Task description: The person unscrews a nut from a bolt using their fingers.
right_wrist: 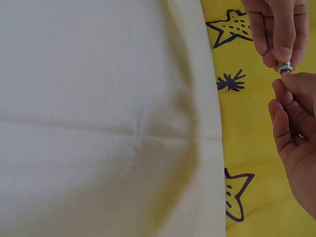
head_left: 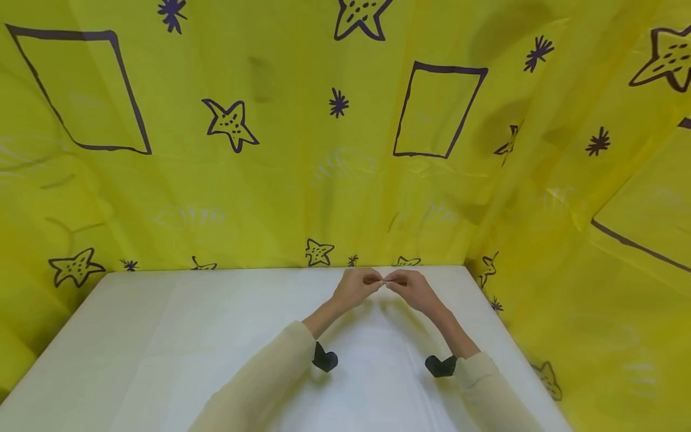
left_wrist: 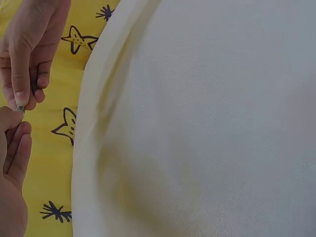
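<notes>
Bridging the left hand (head_left: 355,287) and right hand (head_left: 414,288), a small metal fitting (right_wrist: 285,68) is pinched by both, fingers curled, at the far edge of the white table (head_left: 216,330).

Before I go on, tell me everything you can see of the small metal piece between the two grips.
The small metal piece is silvery and shiny. Flat faces like a hex nut's show in the right wrist view; its ends are covered by fingertips, so I cannot tell whether it is one part or several. The left grip pinches one end, the right grip the other. It is held up off the white table, near the table's far edge.
</notes>
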Available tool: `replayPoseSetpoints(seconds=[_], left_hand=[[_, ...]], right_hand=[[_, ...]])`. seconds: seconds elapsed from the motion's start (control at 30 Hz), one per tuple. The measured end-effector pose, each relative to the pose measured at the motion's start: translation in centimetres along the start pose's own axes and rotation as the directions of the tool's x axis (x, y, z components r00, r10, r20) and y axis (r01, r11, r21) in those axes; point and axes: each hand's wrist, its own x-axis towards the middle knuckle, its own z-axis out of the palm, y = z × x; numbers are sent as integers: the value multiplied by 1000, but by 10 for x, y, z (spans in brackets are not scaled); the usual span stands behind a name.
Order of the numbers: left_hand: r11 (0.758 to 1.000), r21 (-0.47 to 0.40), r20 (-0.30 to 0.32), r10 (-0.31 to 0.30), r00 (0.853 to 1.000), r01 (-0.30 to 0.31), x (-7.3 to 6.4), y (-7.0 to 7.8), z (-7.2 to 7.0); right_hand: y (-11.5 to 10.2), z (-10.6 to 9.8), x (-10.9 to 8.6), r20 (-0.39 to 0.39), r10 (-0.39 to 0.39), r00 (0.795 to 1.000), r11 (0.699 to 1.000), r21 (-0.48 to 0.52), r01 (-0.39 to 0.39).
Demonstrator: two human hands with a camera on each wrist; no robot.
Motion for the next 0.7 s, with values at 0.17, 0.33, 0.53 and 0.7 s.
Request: replayPoseSetpoints(seconds=[0.17, 0.33, 0.53, 0.7], left_hand=[[1000, -7, 0, -5, 1000, 5, -5, 3, -8], [999, -34, -26, -5, 1000, 5, -13, 5, -16], [998, -69, -46, -5, 999, 2, -21, 3, -25], [996, -80, -75, 24, 997, -30, -27, 1, -35]], right_hand=[[-9, 3, -1, 3, -4, 1000, 1000, 12, 4], [-17, 7, -1, -1, -26, 1000, 999, 24, 26], [-28, 13, 0, 7, -35, 999, 996, 77, 34], [-35, 19, 5, 9, -70, 997, 993, 94, 69]])
